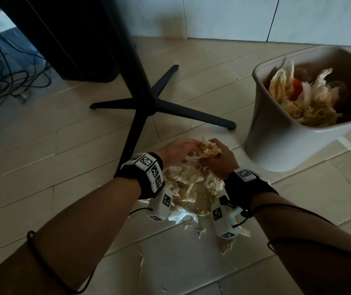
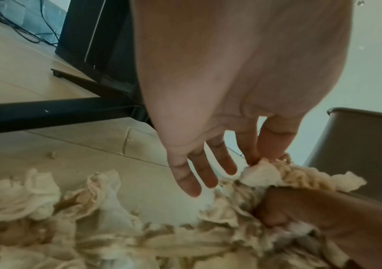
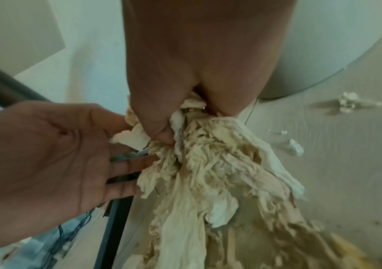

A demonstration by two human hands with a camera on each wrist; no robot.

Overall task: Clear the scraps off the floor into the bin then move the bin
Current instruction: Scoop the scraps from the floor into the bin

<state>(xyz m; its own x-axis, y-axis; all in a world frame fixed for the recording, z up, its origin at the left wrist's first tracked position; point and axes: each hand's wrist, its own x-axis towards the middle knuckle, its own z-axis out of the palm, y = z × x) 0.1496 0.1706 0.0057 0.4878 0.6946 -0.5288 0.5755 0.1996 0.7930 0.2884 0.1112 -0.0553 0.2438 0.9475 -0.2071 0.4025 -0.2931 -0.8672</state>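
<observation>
A pile of beige and white paper scraps (image 1: 191,188) lies on the tiled floor between my wrists. My right hand (image 1: 221,158) grips a bunch of scraps (image 1: 209,149) lifted from the pile's far end; in the right wrist view the bunch (image 3: 208,154) hangs from that fist (image 3: 167,118). My left hand (image 1: 178,150) touches the bunch's left side with straight fingers (image 2: 199,174), palm open (image 3: 58,154). The beige bin (image 1: 276,135) stands to the right, tilted in view and partly full of scraps and something orange.
A black table base (image 1: 155,101) with spread legs stands just beyond my hands. Behind it sit a black cabinet (image 1: 74,39) and tangled cables (image 1: 4,81). Small loose scraps (image 1: 225,245) lie near my right forearm, with more (image 3: 296,150) beside the bin.
</observation>
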